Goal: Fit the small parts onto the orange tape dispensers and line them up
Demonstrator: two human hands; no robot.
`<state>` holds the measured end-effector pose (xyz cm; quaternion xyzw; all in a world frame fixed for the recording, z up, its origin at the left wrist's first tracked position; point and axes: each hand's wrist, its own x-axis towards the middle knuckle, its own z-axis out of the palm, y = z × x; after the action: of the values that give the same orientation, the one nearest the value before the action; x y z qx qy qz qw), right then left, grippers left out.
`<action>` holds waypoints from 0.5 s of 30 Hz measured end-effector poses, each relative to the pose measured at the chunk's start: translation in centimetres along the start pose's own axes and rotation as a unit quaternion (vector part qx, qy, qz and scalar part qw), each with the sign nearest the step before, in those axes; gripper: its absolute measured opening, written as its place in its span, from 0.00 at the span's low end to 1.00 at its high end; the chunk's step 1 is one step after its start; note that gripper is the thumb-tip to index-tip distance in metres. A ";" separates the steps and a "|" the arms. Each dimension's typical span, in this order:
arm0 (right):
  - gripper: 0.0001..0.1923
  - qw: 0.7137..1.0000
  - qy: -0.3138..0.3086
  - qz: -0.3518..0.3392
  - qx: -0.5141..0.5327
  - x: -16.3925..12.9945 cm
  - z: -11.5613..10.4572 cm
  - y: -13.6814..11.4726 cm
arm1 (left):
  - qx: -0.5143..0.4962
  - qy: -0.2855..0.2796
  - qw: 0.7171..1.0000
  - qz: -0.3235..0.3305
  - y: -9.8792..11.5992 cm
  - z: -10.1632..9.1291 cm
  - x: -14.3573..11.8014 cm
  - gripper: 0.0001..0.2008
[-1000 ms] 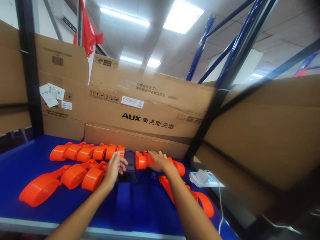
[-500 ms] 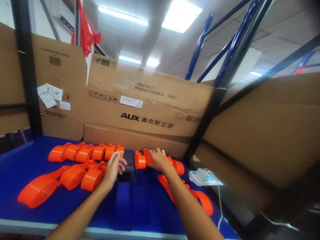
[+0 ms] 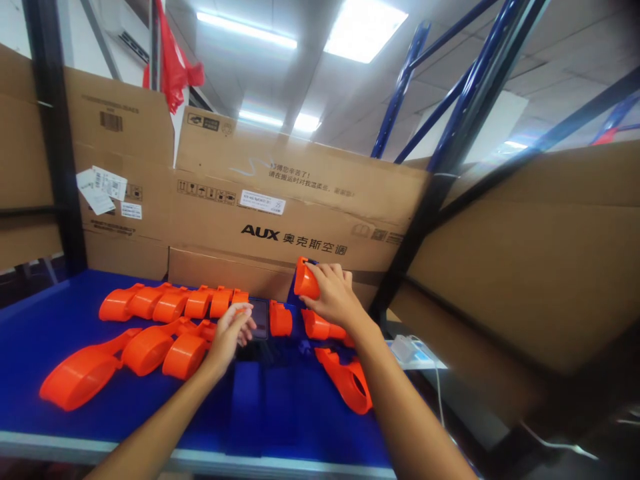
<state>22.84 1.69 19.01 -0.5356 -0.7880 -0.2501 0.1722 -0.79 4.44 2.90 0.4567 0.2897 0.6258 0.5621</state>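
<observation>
Here the right hand (image 3: 334,293) grips an orange part (image 3: 305,280); the left hand (image 3: 231,333), half-curled, seemingly touches a dark phone (image 3: 260,319).

The moulded plastic parts (image 3: 150,347) are uniform bright orange. The table surface (image 3: 40,333) is deep blue. The cardboard box (image 3: 300,207) is plain brown with black lettering and white labels. The rack beams (image 3: 450,87) are blue. The hanging cloth (image 3: 173,67) is red.

Single head-worn camera looks forward and slightly down, close over the blue table (image 3: 60,347), facing stacked cardboard boxes (image 3: 280,213), with ceiling lights (image 3: 363,27) overhead.
</observation>
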 end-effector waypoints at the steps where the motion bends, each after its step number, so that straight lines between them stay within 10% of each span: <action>1: 0.38 0.999 0.019 -0.015 0.025 0.0 -0.9 -0.8 | 0.004 0.001 1.000 0.012 0.1 0.0 0.0 0.22; 7: 0.41 0.977 0.028 -0.146 0.153 -1.1 -3.8 -6.6 | -0.098 0.025 0.995 0.016 0.8 0.6 -0.4 0.23; 15: 0.40 0.957 -0.019 -0.216 0.194 -2.8 -1.7 -10.7 | -0.287 0.026 0.957 -0.041 1.3 1.2 -1.0 0.21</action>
<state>13.91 -4.68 16.65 -0.3133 -0.9215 -0.1129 0.1997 -0.36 3.00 4.28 0.2476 0.1311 0.6708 0.6867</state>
